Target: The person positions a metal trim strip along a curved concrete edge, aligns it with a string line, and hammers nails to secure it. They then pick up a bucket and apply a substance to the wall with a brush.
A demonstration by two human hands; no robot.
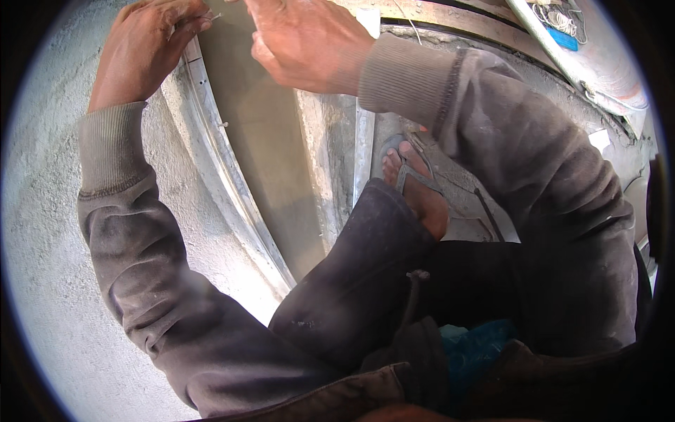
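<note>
At the upper left, my left hand (144, 53) is closed, thumb and fingertips pinched together on a thin pale bit too small to name. My right hand (313, 49) is across from it at the top edge, fingers curled; their tips run out of view, so what they hold is hidden. Below my left hand, a pale metal strip (228, 158) with small holes curves along a rough grey plaster surface (204, 211). A smooth grey-brown band (264, 133) runs beside the strip, between both hands. A small peg-like bit (225, 125) sticks out of the strip.
A second pale upright strip (363, 144) stands right of the band. My sandalled foot (418, 179) rests near rods on the ground. Wooden boards (450, 21) cross the top. At the upper right are a pale pole (541, 42), white cord (552, 15) and a blue object (564, 39).
</note>
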